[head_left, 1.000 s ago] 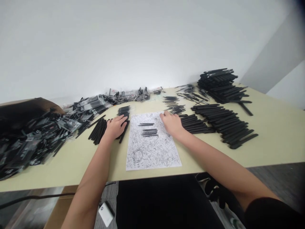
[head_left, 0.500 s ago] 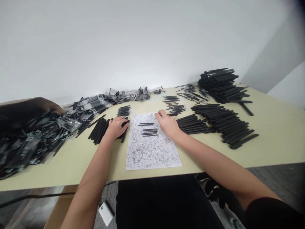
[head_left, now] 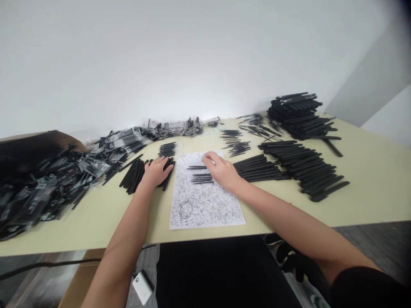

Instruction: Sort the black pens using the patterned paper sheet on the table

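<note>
Along the cream table (head_left: 362,201), bagged pens (head_left: 48,188) lie heaped at far left, while unbagged black pens (head_left: 305,169) sit stacked in rows at right. Left grip (head_left: 157,172) is released, palm flat on a small bunch of loose pens (head_left: 133,176). Right grip (head_left: 222,172) is also open, resting on a scribbled paper sheet (head_left: 205,205), fingertips just beside a few pens (head_left: 201,176) laid across it.
</note>
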Action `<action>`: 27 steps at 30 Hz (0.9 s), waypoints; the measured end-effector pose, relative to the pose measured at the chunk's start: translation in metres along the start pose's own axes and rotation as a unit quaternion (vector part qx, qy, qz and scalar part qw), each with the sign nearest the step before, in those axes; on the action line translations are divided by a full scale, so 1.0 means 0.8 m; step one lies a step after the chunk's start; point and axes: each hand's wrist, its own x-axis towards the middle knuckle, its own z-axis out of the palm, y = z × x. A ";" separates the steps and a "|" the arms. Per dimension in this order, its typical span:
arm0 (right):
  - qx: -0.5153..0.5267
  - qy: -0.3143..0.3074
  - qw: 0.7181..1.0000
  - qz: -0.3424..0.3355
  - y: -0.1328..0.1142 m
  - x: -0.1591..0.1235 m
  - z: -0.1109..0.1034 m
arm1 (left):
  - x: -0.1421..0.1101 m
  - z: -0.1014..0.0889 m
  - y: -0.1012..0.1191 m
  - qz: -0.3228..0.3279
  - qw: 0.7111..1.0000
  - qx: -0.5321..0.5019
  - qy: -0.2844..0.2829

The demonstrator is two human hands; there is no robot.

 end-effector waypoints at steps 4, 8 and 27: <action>0.068 0.004 0.998 -0.011 -0.001 0.000 0.005 | 0.000 -0.001 0.000 0.011 1.000 0.004 0.001; 0.090 0.037 0.995 -0.010 -0.001 0.001 0.013 | 0.000 -0.003 0.001 0.011 1.000 0.006 0.010; 0.002 0.138 0.989 0.058 0.017 0.012 0.016 | -0.006 -0.007 0.011 0.073 0.993 -0.003 0.093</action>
